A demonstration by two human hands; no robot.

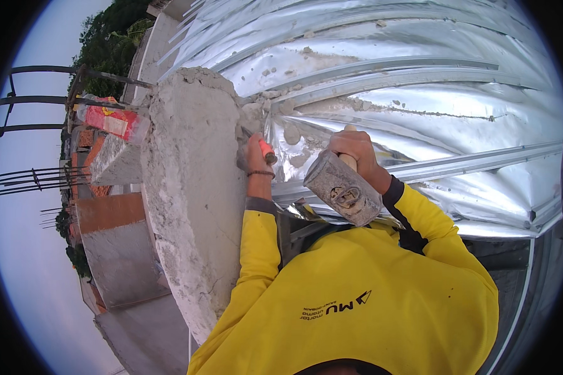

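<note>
My left hand (257, 157) is wrapped round a chisel (267, 152) with a red-orange grip. The chisel's tip points at the right side of a rough concrete beam (197, 144), where the surface looks broken. To the right, my right hand (358, 154) grips the pale wooden handle of a club hammer (344, 189). Its heavy grey head is raised over the foil, apart from the chisel, and looks large close to my chest. Crumbled concrete lies around the beam's edge near my left hand.
Silver foil sheeting (406, 119) with metal channels (394, 78) and rubble spreads to the right. Left of the beam, rusty rebar (44, 100) juts out beside a clear plastic bottle (114, 120) with a red label. Lower walls (122, 250) drop away at the left.
</note>
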